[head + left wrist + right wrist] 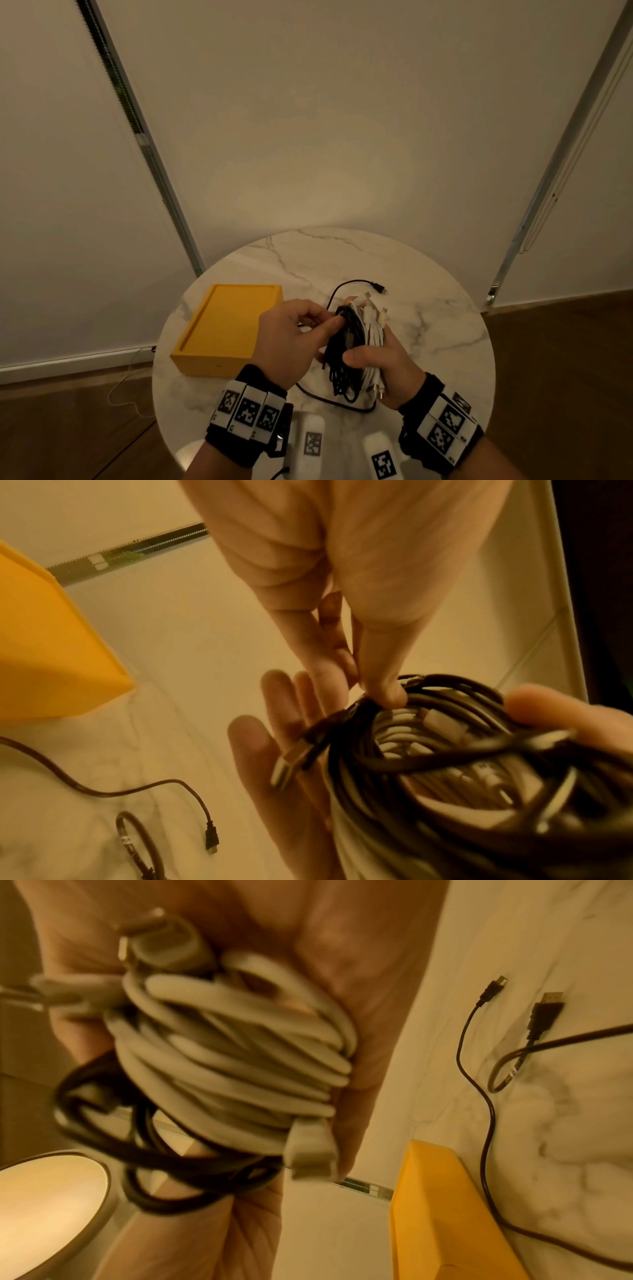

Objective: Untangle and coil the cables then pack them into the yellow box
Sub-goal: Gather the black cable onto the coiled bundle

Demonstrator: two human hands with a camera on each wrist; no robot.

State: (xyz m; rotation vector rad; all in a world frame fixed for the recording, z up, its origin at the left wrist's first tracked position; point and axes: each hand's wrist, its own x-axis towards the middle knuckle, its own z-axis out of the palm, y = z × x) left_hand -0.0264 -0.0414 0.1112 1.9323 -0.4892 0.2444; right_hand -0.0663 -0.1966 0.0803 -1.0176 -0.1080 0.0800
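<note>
My right hand point(383, 359) grips a bundle of coiled cables point(352, 346), black loops on the left and white loops point(232, 1047) on the right, with the thumb across the front. My left hand point(291, 339) pinches a black strand point(394, 693) at the top of the bundle between thumb and fingers. A loose black cable point(346, 287) trails from the bundle across the marble table, ending in a plug point(378, 287). The yellow box point(226, 329) sits closed on the table's left side, beside my left hand.
The round marble table point(445, 325) stands against a pale wall. Two white tagged devices point(312, 442) lie at the table's near edge below my wrists. Another black cable loop point(335, 401) lies under the bundle. A thin white wire runs along the wooden floor at left.
</note>
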